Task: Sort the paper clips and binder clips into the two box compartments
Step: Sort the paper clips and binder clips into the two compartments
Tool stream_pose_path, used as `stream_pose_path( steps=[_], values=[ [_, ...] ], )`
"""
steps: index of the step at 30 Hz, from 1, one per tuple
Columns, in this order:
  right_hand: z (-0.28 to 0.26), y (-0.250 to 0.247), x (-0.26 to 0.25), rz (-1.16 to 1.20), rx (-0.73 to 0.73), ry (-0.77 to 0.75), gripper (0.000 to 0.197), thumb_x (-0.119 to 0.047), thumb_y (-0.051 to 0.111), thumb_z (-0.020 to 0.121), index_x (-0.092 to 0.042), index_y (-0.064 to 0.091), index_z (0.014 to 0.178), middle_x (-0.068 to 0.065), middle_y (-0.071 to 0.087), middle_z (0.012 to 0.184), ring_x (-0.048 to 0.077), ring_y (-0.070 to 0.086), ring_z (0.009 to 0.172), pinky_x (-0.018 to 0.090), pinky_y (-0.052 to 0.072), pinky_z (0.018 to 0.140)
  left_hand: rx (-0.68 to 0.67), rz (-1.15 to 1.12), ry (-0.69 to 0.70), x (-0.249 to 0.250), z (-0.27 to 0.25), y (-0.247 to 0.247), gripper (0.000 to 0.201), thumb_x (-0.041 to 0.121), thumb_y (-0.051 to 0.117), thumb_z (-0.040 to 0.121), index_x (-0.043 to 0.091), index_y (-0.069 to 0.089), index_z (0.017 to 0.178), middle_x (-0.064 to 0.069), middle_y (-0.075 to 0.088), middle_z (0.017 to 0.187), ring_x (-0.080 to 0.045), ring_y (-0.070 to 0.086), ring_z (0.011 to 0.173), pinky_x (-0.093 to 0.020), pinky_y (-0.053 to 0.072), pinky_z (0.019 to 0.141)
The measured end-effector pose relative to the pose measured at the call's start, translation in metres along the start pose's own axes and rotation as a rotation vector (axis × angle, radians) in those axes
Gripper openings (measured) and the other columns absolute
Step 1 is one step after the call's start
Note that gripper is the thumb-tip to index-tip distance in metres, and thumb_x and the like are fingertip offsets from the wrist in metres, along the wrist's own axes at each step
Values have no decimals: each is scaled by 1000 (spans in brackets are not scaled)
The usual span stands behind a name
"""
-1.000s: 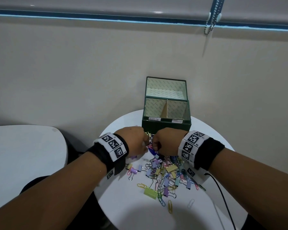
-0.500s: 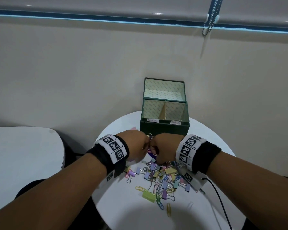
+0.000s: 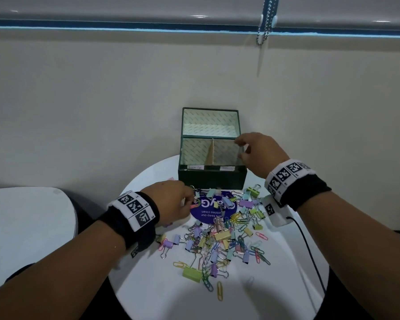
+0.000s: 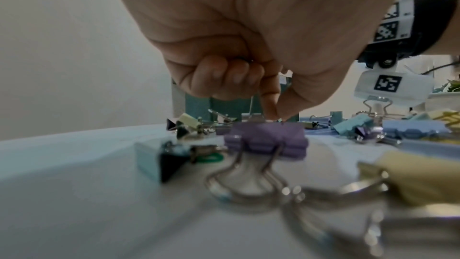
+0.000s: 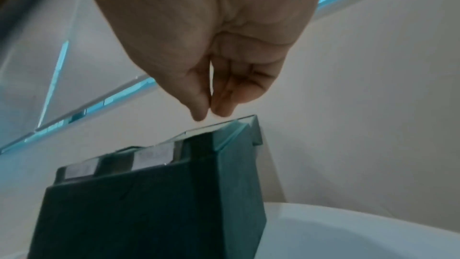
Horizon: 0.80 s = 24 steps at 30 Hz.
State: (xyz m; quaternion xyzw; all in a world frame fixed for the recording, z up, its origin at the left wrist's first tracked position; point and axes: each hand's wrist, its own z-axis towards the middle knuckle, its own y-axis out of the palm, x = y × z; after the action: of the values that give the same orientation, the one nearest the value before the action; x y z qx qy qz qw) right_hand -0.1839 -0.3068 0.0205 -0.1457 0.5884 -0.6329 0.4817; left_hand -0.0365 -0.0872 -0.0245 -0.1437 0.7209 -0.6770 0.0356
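Nearest the person, on the round white table [image 3: 275, 294], lies a scatter of pastel clips: a loose yellow wire paper clip [image 3: 220, 294] at the near edge, a lime-green metal binder clip [image 3: 192, 274] just beyond it, and then the dense pile of mixed paper clips and binder clips [image 3: 219, 239] spreading across the middle of the table. The far part of the pile lies over a round purple printed sticker [image 3: 206, 210].

The left hand [image 3: 171, 202] is down at the left far edge of the pile, its fingers curled tight. In the left wrist view the fingertips [image 4: 270, 105] pinch at a thin wire just above a lilac metal binder clip [image 4: 266, 139] that sits on the table; whether that wire belongs to this clip cannot be told. A pale blue metal binder clip [image 4: 151, 161] lies just beside it.

Beyond the pile stands the dark green cardboard box with an upright hinged lid [image 3: 211, 179], split by a tan cardboard divider [image 3: 210, 152] into two compartments, each with a small white label on the front rim. The right hand [image 3: 260, 154] hovers over the box's right compartment. In the right wrist view its thumb and fingertips [image 5: 199, 112] point down, nearly touching, and nothing can be seen between them.
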Motion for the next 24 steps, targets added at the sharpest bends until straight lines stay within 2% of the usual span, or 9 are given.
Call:
stream_pose_path(
  steps=[2, 3, 6, 9, 14, 16, 19, 21, 24],
  values=[
    [-19, -2, 7, 27, 105, -43, 22, -15, 68, 93, -25, 68, 112, -6, 61, 110, 12, 61, 90, 25, 47, 83, -1, 10, 15, 1, 0, 0, 10, 37, 53, 91, 32, 57, 84, 10, 57, 92, -13, 59, 83, -35, 54, 79],
    [-29, -2, 11, 44, 68, -50, 15, -14, 67, 93, -26, 67, 101, -9, 60, 103, 9, 59, 84, 25, 47, 81, 6, 10, 19, 2, -1, -1, 10, 39, 53, 92, 33, 58, 86, 10, 57, 92, -13, 58, 83, -34, 54, 79],
    [-59, -2, 22, -4, -315, -67, 22, -16, 65, 93, -34, 64, 80, -17, 63, 85, -1, 57, 76, 22, 44, 74, 51, 16, 16, 5, -1, -7, 12, 43, 53, 95, 33, 61, 93, 11, 60, 94, -11, 57, 83, -31, 51, 75],
    [-73, 3, 29, -47, -516, -62, 20, -19, 69, 89, -38, 69, 83, -19, 67, 81, 0, 60, 79, 21, 45, 75, 86, 1, -6, 13, 8, -25, 14, 37, 47, 100, 28, 58, 96, 9, 61, 88, -12, 57, 77, -32, 50, 71],
    [-77, 10, 26, 12, -501, -40, 18, -29, 78, 83, -39, 75, 98, -18, 64, 96, 4, 60, 90, 25, 50, 85, 115, 1, -88, 35, 50, -57, 17, 32, 40, 105, 23, 54, 99, 2, 61, 86, -16, 58, 78, -32, 50, 72],
    [-79, 13, 19, 23, -494, -67, 18, -33, 78, 84, -37, 76, 102, -16, 62, 95, 7, 61, 91, 27, 52, 86, 91, 1, -117, 41, 72, -62, 18, 27, 42, 104, 17, 57, 101, -3, 63, 92, -20, 60, 84, -33, 49, 77],
    [-84, 19, 9, 2, -497, -147, 22, -36, 77, 86, -34, 77, 107, -19, 55, 89, 9, 59, 90, 30, 54, 83, 58, 23, -142, 54, 99, -64, 24, 25, 46, 102, 7, 62, 106, -10, 66, 99, -25, 58, 86, -30, 38, 72],
    [-84, 21, 6, 3, -510, -151, 23, -34, 75, 88, -31, 77, 110, -22, 51, 87, 9, 58, 91, 30, 53, 84, 42, 59, -146, 62, 108, -63, 28, 28, 48, 102, 6, 64, 108, -10, 66, 101, -26, 59, 89, -29, 35, 73],
    [-82, 25, 8, -58, -537, -148, 28, -31, 74, 90, -28, 74, 118, -14, 56, 96, 12, 59, 94, 28, 49, 83, 53, 80, -133, 70, 118, -60, 25, 26, 53, 100, 11, 67, 115, -9, 67, 115, -26, 62, 104, -28, 43, 79]
  ],
)
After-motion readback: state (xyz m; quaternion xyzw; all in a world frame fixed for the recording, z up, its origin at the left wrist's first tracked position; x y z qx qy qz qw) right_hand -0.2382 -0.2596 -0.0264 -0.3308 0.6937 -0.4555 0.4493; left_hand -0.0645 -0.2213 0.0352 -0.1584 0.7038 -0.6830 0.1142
